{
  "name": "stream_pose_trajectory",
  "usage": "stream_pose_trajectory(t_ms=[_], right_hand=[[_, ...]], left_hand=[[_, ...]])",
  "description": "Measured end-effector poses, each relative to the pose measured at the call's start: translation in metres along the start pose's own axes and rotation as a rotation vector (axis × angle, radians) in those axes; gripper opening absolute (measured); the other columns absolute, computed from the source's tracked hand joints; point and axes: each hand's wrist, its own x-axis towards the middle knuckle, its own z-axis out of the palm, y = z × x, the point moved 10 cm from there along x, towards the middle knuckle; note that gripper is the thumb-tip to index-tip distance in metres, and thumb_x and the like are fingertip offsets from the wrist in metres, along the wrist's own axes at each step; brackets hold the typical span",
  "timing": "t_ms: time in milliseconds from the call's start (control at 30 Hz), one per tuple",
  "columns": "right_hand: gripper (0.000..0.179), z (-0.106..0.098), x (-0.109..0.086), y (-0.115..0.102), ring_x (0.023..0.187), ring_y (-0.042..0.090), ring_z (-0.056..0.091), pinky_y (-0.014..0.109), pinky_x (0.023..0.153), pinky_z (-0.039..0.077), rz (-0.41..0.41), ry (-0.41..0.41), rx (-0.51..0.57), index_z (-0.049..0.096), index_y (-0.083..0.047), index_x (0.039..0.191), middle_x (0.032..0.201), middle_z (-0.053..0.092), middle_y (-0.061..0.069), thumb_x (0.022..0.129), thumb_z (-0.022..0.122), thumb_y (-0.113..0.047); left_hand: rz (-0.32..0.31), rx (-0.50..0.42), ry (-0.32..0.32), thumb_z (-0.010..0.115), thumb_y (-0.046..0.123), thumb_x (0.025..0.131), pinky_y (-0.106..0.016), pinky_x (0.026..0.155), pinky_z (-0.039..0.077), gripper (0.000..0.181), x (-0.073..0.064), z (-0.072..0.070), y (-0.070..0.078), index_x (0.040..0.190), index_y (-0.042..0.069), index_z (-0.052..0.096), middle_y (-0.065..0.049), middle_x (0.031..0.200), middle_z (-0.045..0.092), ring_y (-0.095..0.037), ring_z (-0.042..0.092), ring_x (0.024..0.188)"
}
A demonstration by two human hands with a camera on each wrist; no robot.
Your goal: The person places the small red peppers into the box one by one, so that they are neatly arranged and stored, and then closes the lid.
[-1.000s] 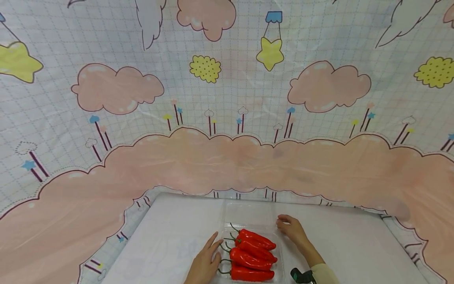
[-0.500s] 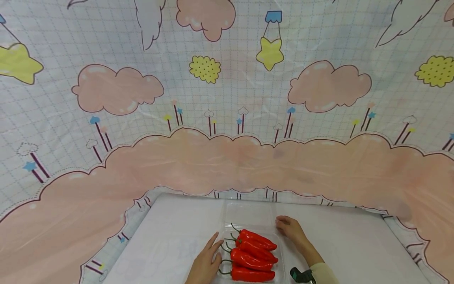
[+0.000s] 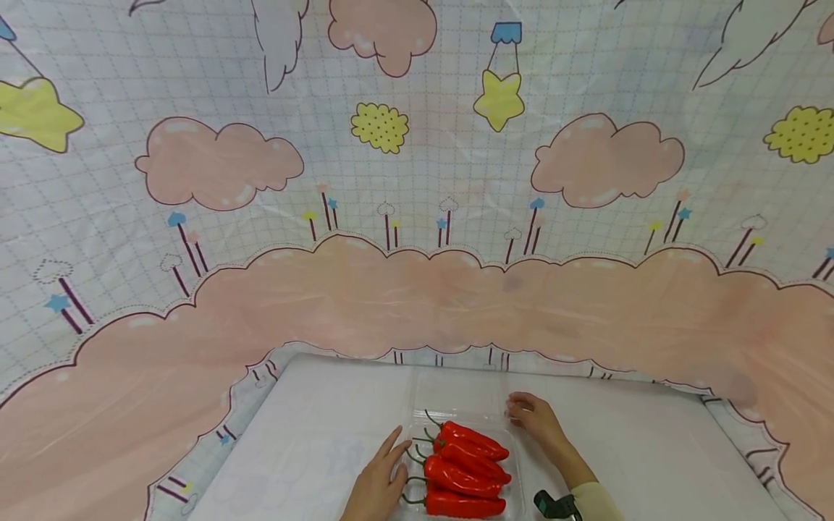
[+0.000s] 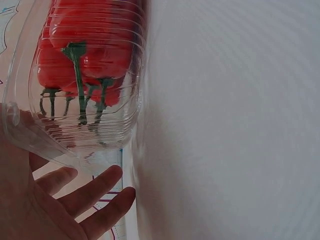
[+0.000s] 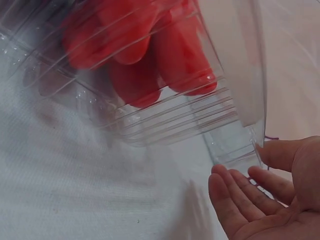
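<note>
Several glossy red peppers (image 3: 465, 474) with green stems lie side by side in a clear plastic clamshell box (image 3: 517, 463). Its lid (image 3: 459, 394) is folded back flat on the far side. At the box's left wall, by the stems, my left hand (image 3: 376, 479) has its fingers spread, their tips right at the rim. In the left wrist view the thumb is partly hidden behind the plastic. My right hand (image 3: 537, 423) is at the far right corner, near the fold. The right wrist view shows its thumb (image 5: 280, 152) at the plastic edge, the other fingers loosely bent below.
A white-covered table (image 3: 651, 441) lies under the box. Behind it hangs a cartoon-patterned cloth (image 3: 417, 297) with clouds and stars. A dark wrist device (image 3: 554, 505) is on the right forearm, beside a pale sleeve (image 3: 594, 501).
</note>
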Motion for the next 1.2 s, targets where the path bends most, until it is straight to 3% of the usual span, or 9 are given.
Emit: stream_pose_trajectory(t_ms=[633,867,1200], right_hand=[[0.039,-0.008,-0.007,-0.015,0.102,0.028,0.069,0.037,0.086,0.059,-0.054,0.009,-0.045,0.056,0.003,0.129,0.126,0.062,0.025,0.094,0.062,-0.011],[0.037,-0.009,-0.008,-0.020,0.104,0.028,0.068,0.036,0.087,0.059,-0.075,0.008,-0.058,0.056,0.002,0.128,0.126,0.063,0.024,0.094,0.062,-0.011],[0.035,-0.012,-0.013,-0.028,0.111,0.031,0.067,0.036,0.089,0.058,-0.087,0.016,-0.066,0.057,-0.002,0.126,0.126,0.064,0.022,0.093,0.063,-0.009]], left_hand=[[0.002,0.000,0.009,0.057,0.016,0.092,-0.043,0.085,0.057,0.037,0.000,-0.001,0.001,0.128,0.015,0.065,-0.004,0.151,0.048,-0.021,0.065,0.109],[0.043,-0.002,0.044,0.058,0.015,0.092,-0.038,0.079,0.057,0.036,-0.003,-0.006,0.006,0.127,0.016,0.066,-0.005,0.149,0.050,-0.017,0.065,0.101],[0.045,-0.014,0.022,0.058,0.015,0.092,-0.033,0.072,0.053,0.036,-0.002,-0.006,0.007,0.127,0.015,0.065,-0.005,0.150,0.049,-0.009,0.059,0.087]])
